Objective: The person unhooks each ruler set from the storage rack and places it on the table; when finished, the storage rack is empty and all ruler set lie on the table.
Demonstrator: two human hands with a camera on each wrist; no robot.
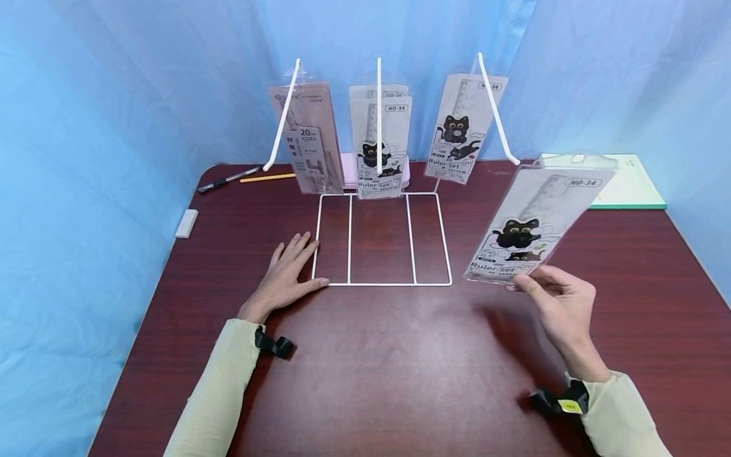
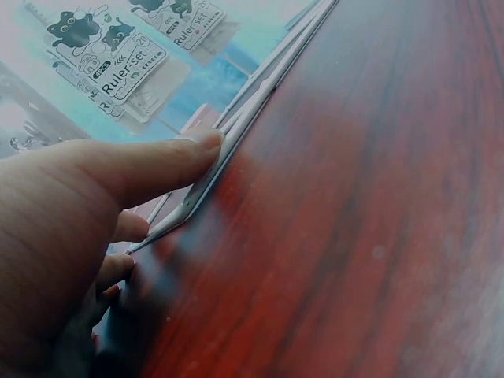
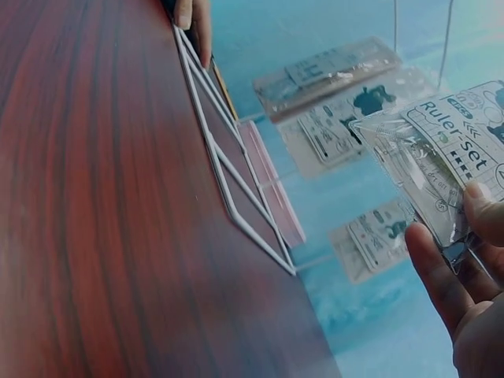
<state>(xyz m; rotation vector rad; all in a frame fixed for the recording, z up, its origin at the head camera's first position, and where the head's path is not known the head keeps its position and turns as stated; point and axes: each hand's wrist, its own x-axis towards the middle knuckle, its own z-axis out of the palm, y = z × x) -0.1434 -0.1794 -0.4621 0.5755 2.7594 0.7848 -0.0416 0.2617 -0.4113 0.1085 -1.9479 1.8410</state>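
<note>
My right hand (image 1: 562,304) pinches the lower edge of a ruler set pack (image 1: 531,228) with black cats on it. The pack is held up, tilted, right of the white wire display rack (image 1: 381,284). My left hand (image 1: 288,270) lies with fingers extended at the rack base's front left corner; in the left wrist view the thumb (image 2: 177,161) touches the wire. From the rack's left hook hangs a pinkish ruler pack (image 1: 311,139). Cat ruler set packs (image 1: 394,136) hang on the middle hook, and another cat pack (image 1: 462,127) on the right one.
Behind the rack lies a pink item (image 1: 348,170), partly hidden. A black pen (image 1: 225,181) and a yellow pencil (image 1: 265,178) are at the back left, a white eraser-like block (image 1: 186,223) at the left edge. A pale green-edged pad (image 1: 634,184) sits back right. Blue curtains (image 1: 171,76) surround the table.
</note>
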